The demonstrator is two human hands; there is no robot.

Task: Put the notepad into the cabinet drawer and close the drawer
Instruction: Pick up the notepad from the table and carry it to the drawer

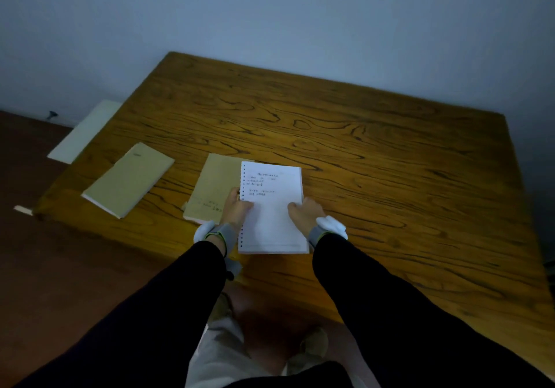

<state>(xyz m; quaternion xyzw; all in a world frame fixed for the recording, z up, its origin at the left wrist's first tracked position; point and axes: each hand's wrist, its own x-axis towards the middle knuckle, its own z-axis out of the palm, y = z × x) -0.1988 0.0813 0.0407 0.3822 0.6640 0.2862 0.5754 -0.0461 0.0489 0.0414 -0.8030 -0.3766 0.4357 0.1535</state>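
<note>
A dim, plain room: wooden table (pixel 360 147), bare wall (pixel 270 12), brown floor (pixel 45 267).

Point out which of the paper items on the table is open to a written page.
The white spiral notepad, held by both hands at the table's near edge. The two tan booklets left of it lie closed.

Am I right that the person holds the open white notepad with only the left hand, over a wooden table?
Not quite: the head view shows both hands on the notepad, the left hand at its spiral edge and the right hand at the other. The wooden table is right.
</note>
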